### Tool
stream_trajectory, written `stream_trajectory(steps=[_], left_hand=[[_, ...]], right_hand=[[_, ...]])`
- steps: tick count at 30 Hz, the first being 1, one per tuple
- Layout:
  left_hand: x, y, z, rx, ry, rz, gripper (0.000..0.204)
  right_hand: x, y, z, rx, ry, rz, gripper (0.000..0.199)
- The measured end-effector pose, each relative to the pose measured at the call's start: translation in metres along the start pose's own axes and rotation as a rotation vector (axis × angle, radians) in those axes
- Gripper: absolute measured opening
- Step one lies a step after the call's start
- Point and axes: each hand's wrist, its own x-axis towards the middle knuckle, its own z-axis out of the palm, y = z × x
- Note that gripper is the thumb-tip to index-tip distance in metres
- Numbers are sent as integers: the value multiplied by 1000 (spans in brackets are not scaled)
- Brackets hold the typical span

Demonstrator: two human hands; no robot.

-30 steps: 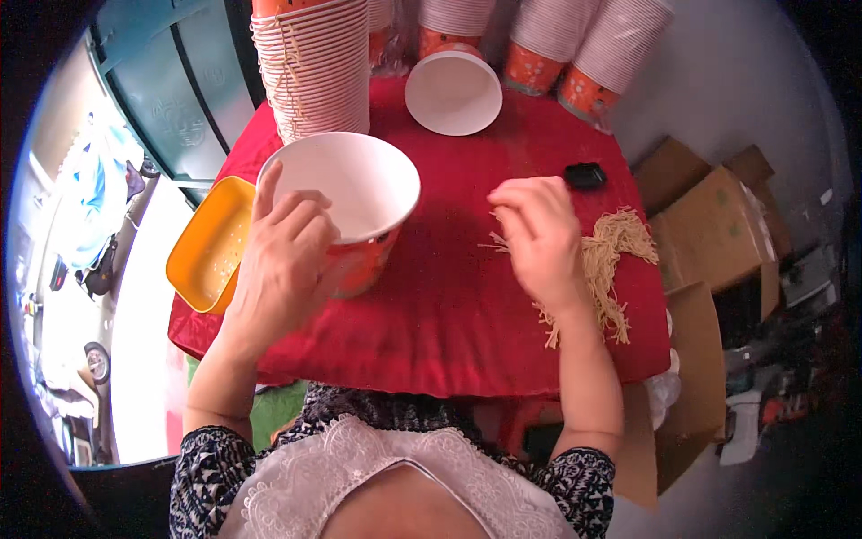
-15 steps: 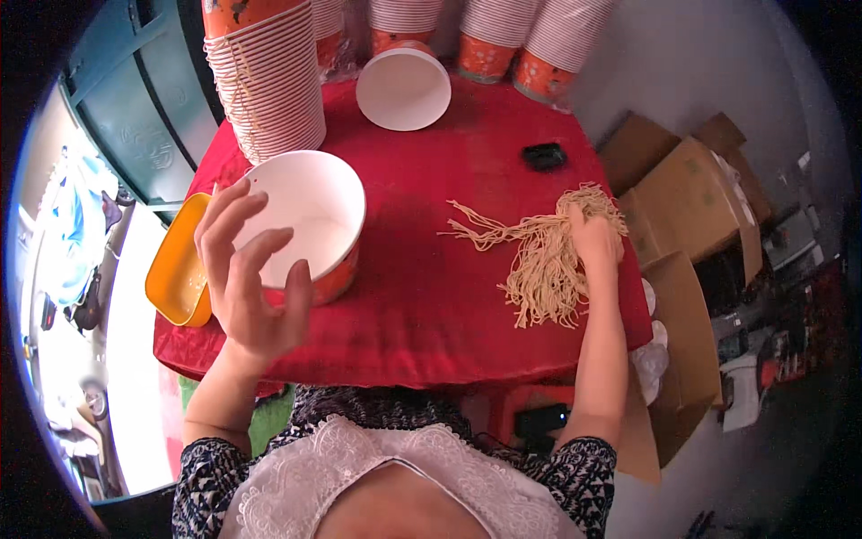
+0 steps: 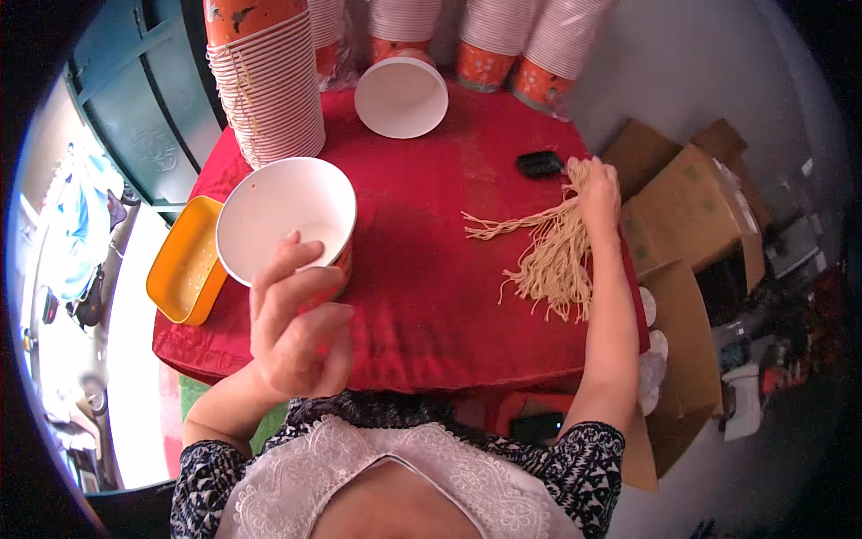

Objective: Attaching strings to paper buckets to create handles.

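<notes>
On the red cloth (image 3: 422, 296), tan strings (image 3: 555, 260) trail from the right hand (image 3: 600, 193) grasping them — left hand (image 3: 296, 328) empty, half-curled.

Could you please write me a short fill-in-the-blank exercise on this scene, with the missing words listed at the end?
1. The hand on the cream strings is the person's ____ one.
2. The inside of the big open bucket in front of the person is ____.
3. The yellow tray lies just to the ____ of that bucket, as the person sees it.
4. The colour of the cloth beneath the bucket is ____.

Missing words: right; white; left; red.
</notes>
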Motion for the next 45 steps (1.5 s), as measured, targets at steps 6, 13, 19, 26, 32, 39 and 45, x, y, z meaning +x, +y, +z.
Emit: stream_trajectory(steps=[6, 13, 19, 26, 32, 39, 45], left_hand=[[4, 9, 22, -247, -155, 58, 19], [-8, 3, 52, -375, -289, 39, 17], [-18, -1, 59, -387, -356, 1, 16], [-20, 0, 58, -396, -402, -24, 16], [-26, -1, 56, -397, -398, -45, 17], [-33, -1, 47, -374, -396, -155, 15], [-38, 5, 38, -576, -277, -631, 30]], right_hand=[[-6, -19, -14, -154, 35, -110, 23], [-48, -52, -27, 247, -355, -119, 3], [-57, -56, -36, 176, -475, -336, 4], [-54, -65, -33, -92, -491, -699, 3], [-56, -78, -35, -35, -487, -638, 3], [-135, -202, -62, 411, -368, -743, 8], [-131, -225, -78, 735, -298, -350, 10]])
